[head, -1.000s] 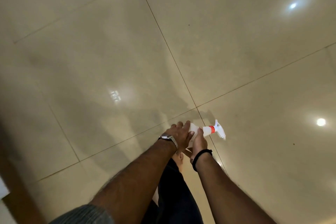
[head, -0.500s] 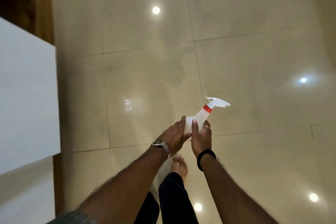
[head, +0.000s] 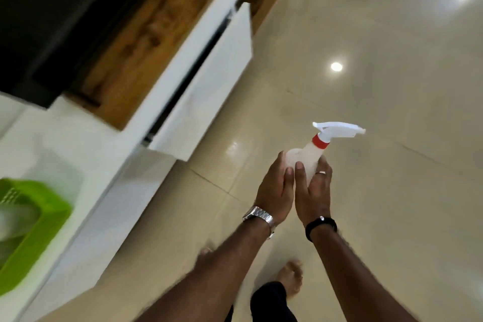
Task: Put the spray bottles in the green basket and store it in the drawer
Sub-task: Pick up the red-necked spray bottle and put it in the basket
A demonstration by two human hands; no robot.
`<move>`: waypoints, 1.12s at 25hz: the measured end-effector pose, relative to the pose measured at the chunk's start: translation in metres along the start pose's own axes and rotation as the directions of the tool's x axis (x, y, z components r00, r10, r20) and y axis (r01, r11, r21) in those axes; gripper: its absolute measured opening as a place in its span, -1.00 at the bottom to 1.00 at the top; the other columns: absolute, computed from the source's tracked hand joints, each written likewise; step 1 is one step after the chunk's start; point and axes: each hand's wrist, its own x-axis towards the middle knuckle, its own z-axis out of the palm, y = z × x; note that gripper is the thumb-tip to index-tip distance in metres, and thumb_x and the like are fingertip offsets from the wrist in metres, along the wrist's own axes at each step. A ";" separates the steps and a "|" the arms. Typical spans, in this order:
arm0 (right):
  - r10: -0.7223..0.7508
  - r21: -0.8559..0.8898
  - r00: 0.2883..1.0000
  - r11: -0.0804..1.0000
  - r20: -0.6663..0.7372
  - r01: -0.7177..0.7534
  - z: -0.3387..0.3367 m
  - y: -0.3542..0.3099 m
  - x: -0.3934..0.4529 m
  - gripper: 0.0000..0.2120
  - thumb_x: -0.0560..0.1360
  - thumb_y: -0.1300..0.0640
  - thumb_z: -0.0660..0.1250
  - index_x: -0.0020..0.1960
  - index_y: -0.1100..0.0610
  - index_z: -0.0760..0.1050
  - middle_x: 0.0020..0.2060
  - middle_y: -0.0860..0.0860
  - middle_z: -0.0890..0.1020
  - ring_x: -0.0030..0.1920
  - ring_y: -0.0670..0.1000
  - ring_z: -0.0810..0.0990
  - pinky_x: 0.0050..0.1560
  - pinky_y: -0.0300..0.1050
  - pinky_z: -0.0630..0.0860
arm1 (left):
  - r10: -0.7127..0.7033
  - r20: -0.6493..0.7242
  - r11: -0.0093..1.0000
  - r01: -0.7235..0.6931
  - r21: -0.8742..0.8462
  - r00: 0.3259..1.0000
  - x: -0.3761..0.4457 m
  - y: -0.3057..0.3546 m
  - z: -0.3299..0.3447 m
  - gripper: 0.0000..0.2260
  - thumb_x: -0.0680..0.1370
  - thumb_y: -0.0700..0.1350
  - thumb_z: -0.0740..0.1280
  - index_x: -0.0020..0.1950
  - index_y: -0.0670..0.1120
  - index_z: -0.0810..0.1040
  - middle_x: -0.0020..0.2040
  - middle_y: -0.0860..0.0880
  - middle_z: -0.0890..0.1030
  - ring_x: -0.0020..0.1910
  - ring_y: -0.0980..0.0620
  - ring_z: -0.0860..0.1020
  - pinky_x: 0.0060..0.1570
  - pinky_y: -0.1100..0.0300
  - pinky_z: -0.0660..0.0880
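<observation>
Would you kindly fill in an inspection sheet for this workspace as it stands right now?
Surface: white countertop at left, glossy tiled floor below.
Job's things: spray bottle, white with red collar, held over the floor; green basket on the countertop, contents blurred; white drawer pulled open.
Clutter: nothing seen.
Hands: left hand and right hand both clasp the bottle's body.
Cables: nothing seen.
Surroundings: wooden panel, dark panel above, bare feet on the floor.
</observation>
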 end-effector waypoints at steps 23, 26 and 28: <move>-0.432 0.181 0.285 0.765 0.856 0.618 0.459 -0.169 -0.282 -0.36 0.57 -0.18 0.30 0.56 0.00 0.21 0.46 -0.01 0.38 0.44 -0.13 0.37 0.24 -0.44 0.41 | -0.372 -0.788 0.928 0.187 -0.322 0.490 -0.230 -0.255 -0.431 -0.56 0.68 0.13 0.01 0.56 0.33 0.04 0.55 0.24 0.23 0.52 0.29 0.27 0.40 0.39 0.32; -0.468 0.183 0.252 0.702 0.847 0.689 0.473 -0.159 -0.291 -0.39 0.56 -0.09 0.37 0.52 0.05 0.25 0.43 0.05 0.40 0.41 -0.17 0.38 0.26 -0.43 0.41 | -0.418 -0.740 0.908 0.265 -0.324 0.526 -0.247 -0.276 -0.435 -0.52 0.69 0.10 0.05 0.61 0.14 0.09 0.59 0.11 0.25 0.53 0.27 0.24 0.43 0.36 0.27; -0.500 0.150 0.294 0.671 0.815 0.726 0.475 -0.156 -0.284 -0.40 0.54 -0.08 0.37 0.49 0.10 0.28 0.38 0.10 0.41 0.34 -0.31 0.37 0.22 -0.55 0.32 | -0.422 -0.684 0.904 0.337 -0.264 0.595 -0.253 -0.286 -0.434 -0.48 0.69 0.08 0.08 0.64 -0.01 0.10 0.61 0.03 0.24 0.56 0.19 0.22 0.46 0.40 0.14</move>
